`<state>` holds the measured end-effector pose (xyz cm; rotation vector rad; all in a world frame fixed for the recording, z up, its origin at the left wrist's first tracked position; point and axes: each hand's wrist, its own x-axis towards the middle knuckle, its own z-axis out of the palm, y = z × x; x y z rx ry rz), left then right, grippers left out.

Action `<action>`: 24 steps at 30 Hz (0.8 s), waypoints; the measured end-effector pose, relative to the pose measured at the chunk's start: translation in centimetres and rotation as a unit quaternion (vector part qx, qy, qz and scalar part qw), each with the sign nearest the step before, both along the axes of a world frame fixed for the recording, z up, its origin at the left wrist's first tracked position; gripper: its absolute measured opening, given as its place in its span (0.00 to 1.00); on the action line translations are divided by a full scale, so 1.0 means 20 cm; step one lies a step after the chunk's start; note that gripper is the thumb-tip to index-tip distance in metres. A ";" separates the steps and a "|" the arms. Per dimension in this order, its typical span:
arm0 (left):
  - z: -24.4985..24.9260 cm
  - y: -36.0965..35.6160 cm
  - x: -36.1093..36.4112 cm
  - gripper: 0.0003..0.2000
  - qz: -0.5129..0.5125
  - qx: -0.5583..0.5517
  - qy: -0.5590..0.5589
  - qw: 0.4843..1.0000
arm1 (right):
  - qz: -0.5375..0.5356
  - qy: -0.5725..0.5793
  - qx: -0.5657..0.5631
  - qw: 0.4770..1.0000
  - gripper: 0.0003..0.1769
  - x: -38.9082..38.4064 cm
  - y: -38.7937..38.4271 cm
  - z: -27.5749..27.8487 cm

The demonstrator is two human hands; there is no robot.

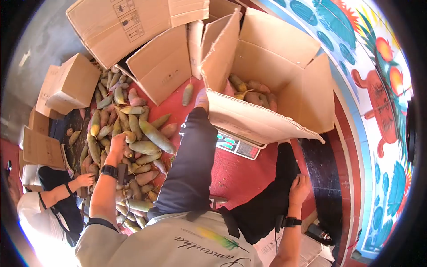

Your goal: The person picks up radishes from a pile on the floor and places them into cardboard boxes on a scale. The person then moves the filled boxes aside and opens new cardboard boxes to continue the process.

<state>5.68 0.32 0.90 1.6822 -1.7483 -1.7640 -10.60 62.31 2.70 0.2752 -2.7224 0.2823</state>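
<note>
My left hand [116, 147] reaches into a big heap of green and pinkish radishes [155, 135] on the floor to my left. Its fingers curl round a radish [129, 137], most of which they hide. Loosely closed, my right hand [300, 189] rests by my right knee, and nothing shows in it. In front of me an open cardboard box [262, 113] stands on a digital scale [242, 147] with a lit green display. Several radishes [258, 94] lie at the bottom of the box.
More cardboard boxes [162, 62] stand behind the heap, with others [73, 84] at the left. One radish [187, 94] lies apart on the red floor [235, 178]. A co-worker [49, 213] sits at my left, one hand by the heap. A painted wall [378, 89] bounds the right.
</note>
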 end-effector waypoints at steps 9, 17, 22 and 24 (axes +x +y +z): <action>0.12 0.05 -0.03 0.10 -0.001 -0.030 0.118 0.993 | 0.002 0.014 -0.034 0.999 0.02 0.01 0.01 0.02; -0.02 0.15 -0.11 0.11 -0.155 -0.120 0.052 0.979 | 0.004 0.025 -0.065 0.998 0.03 0.03 0.03 0.01; 0.02 0.27 -0.12 0.10 -0.130 -0.077 0.015 0.988 | 0.002 0.027 -0.070 0.997 0.03 0.02 0.03 0.00; -0.09 0.21 -0.10 0.08 -0.139 -0.092 -0.002 0.986 | 0.003 0.030 -0.073 0.997 0.02 0.01 0.02 0.00</action>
